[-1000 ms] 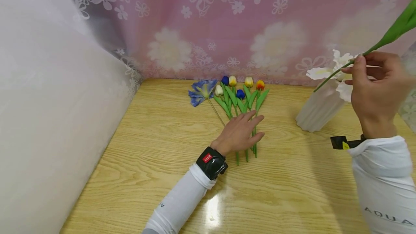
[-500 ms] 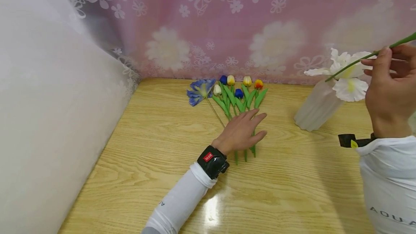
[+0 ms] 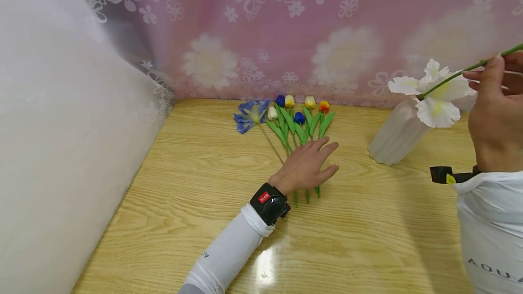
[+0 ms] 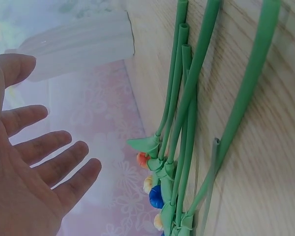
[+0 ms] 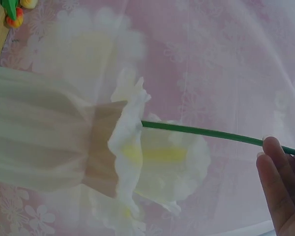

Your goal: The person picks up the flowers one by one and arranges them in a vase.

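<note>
At the right of the head view my right hand [image 3: 496, 112] pinches a green flower stem [image 5: 206, 132] between thumb and fingers. Its lower end disappears among the white petals [image 3: 439, 112] at the mouth of a white ribbed vase [image 3: 396, 135]; the stem's bloom end is outside the views. My left hand [image 3: 302, 167] stays spread, palm down, over several artificial tulips, covering part of their stems [image 3: 296, 198] in the head view. From the left wrist, its fingers [image 4: 78, 179] appear extended and apart from the green stems [image 4: 187, 108].
A blue artificial flower [image 3: 252, 115] lies left of the tulips, including a red-orange one [image 3: 324, 106] and a white one [image 3: 272, 113]. Behind the wooden table [image 3: 184, 203] hangs a pink floral curtain [image 3: 278, 35]. A white sheet [image 3: 73, 103] borders the left side.
My right hand has moved rightward with the stem, whose lower end has come down to the vase mouth among the white petals. My left hand has hardly moved.
</note>
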